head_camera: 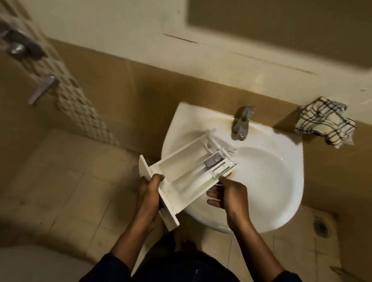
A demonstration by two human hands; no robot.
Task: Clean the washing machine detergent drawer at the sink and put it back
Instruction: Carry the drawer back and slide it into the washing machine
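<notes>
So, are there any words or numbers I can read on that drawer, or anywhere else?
None can be read. The detergent drawer, sink, faucet and checked cloth show no lettering; any fine marks are too blurred to tell.

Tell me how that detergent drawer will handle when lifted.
The detergent drawer looks like stiff moulded plastic, holding shape between the left hand and right hand. Probably light: thin walls, hollow compartments. Its wide front panel may make it tip that way.
</notes>
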